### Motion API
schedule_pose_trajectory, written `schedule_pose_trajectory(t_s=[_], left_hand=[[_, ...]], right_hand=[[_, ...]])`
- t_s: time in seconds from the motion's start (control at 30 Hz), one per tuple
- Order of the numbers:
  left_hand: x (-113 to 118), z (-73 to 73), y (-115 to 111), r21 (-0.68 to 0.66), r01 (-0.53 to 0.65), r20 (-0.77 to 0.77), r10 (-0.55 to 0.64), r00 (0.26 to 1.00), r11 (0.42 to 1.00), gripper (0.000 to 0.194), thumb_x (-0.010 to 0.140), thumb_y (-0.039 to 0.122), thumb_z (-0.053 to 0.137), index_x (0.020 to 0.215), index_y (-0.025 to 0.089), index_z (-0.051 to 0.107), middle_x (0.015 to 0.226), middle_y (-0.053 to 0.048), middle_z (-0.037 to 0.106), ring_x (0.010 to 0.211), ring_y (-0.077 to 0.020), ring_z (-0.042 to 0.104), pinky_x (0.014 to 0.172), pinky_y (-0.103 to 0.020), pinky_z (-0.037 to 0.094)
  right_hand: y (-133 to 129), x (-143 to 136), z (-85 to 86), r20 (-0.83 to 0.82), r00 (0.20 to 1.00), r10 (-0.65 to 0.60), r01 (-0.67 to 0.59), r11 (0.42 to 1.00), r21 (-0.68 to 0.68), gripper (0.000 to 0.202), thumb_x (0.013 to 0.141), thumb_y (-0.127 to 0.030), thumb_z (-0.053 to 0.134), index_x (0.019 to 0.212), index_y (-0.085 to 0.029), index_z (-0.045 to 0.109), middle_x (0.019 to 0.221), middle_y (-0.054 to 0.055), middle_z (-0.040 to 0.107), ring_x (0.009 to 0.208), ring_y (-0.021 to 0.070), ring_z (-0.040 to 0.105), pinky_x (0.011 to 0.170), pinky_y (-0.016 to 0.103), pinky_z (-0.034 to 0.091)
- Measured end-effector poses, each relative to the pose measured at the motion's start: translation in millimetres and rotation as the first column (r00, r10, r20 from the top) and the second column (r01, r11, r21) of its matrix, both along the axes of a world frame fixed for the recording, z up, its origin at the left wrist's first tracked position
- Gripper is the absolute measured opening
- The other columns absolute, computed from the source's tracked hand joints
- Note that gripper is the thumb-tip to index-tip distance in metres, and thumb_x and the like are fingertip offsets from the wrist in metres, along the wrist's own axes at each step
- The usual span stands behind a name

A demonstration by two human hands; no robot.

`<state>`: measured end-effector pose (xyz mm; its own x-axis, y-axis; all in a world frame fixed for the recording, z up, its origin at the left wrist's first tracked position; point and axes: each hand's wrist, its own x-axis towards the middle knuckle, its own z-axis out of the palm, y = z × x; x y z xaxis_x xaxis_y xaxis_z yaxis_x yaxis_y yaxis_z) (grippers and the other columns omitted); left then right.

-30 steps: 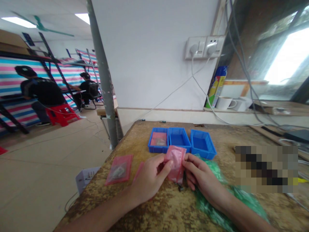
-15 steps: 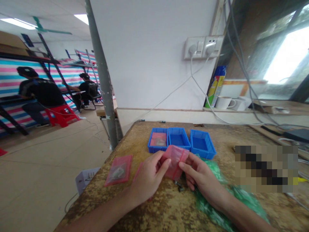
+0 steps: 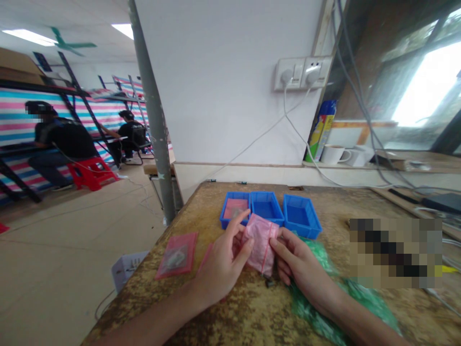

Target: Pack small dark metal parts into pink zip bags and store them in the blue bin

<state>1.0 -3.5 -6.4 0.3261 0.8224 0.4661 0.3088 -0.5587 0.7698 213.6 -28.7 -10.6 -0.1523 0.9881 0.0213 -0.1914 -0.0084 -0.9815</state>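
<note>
A pink zip bag (image 3: 260,245) is held up over the table between both hands. My left hand (image 3: 230,257) pinches its left edge with the thumb in front, its index finger raised. At the bag's right edge, by the red seal strip, my right hand (image 3: 293,252) grips with thumb and fingers. Small dark metal parts (image 3: 268,282) lie on the table just below the bag. A second pink bag (image 3: 177,254) with light-coloured parts inside lies flat at the left. Another pink bag (image 3: 206,257) is mostly hidden behind my left hand.
Three blue bins stand behind the hands: the left bin (image 3: 234,224) holds a pink bag, then a middle bin (image 3: 266,204) and a right bin (image 3: 302,216). Green plastic film (image 3: 324,307) lies under my right forearm. Cables and a blurred-out patch are at right. Two people sit far left.
The pink bag now faces me more and looks lighter and more wrinkled. My left index finger has lifted off it. My right hand keeps its grip at the right edge.
</note>
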Motion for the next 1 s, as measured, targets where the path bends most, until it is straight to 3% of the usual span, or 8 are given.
schedule_pose_trajectory(t_s=[0.1,0.2,0.37,0.53,0.73,1.0], left_hand=[[0,5.4,-1,0.03,0.033,-0.029,-0.032,0.999,0.999,0.041,0.113,0.035,0.059,0.154,0.03,0.061,0.137,-0.008,0.073,0.121,-0.0251,0.07,0.111,-0.038,0.054],[1,9.2,-2,0.054,0.078,-0.049,-0.076,0.996,0.995,0.029,0.113,0.03,0.056,0.134,0.027,0.075,0.127,-0.007,0.075,0.118,-0.024,0.07,0.108,-0.035,0.053],[0,7.4,-1,0.054,0.084,-0.015,-0.084,0.996,0.995,0.043,0.108,0.012,0.043,0.129,0.025,0.078,0.126,-0.007,0.075,0.12,-0.0228,0.07,0.109,-0.034,0.052],[0,2.4,4,0.083,0.081,-0.029,-0.079,0.996,0.993,0.057,0.094,-0.001,0.044,0.13,0.026,0.077,0.126,-0.005,0.074,0.121,-0.0216,0.07,0.11,-0.033,0.051],[1,3.5,4,0.1,0.103,-0.026,-0.101,0.995,0.99,0.045,0.098,0.004,0.06,0.131,0.029,0.075,0.125,-0.004,0.073,0.119,-0.0219,0.07,0.107,-0.031,0.051],[0,10.1,3,0.087,0.102,-0.027,-0.1,0.995,0.991,0.018,0.105,0.022,0.071,0.119,0.029,0.08,0.118,-0.004,0.072,0.114,-0.0228,0.07,0.102,-0.031,0.051]], right_hand=[[0,0,-0.6,-0.013,1.0,0.002,-0.002,1.0,-0.001,0.049,0.094,-0.068,0.079,0.099,-0.023,0.06,0.059,-0.013,0.039,0.043,0.0059,0.03,0.039,0.017,0.037],[0,0,-1.1,-0.022,1.0,0.004,-0.004,1.0,0.001,0.049,0.095,-0.067,0.079,0.101,-0.023,0.06,0.058,-0.013,0.039,0.042,0.0058,0.03,0.038,0.016,0.036],[1,-1,-0.2,-0.039,0.999,-0.011,0.011,1.0,0.006,0.048,0.095,-0.066,0.079,0.101,-0.023,0.06,0.058,-0.013,0.04,0.042,0.0059,0.031,0.038,0.016,0.036],[1,0,-4.2,-0.075,0.997,-0.032,0.033,0.999,0.017,0.048,0.095,-0.064,0.081,0.106,-0.026,0.053,0.059,-0.015,0.044,0.039,0.005,0.032,0.036,0.014,0.034],[2,1,-6.1,-0.093,0.995,-0.038,0.042,0.998,0.041,0.048,0.093,-0.061,0.083,0.104,-0.028,0.05,0.061,-0.014,0.047,0.039,0.0053,0.034,0.035,0.013,0.033],[-1,0,3.4,-0.07,0.997,-0.042,0.039,0.998,-0.04,0.043,0.089,-0.061,0.083,0.095,-0.022,0.066,0.062,-0.011,0.043,0.045,0.006,0.03,0.037,0.016,0.039]])
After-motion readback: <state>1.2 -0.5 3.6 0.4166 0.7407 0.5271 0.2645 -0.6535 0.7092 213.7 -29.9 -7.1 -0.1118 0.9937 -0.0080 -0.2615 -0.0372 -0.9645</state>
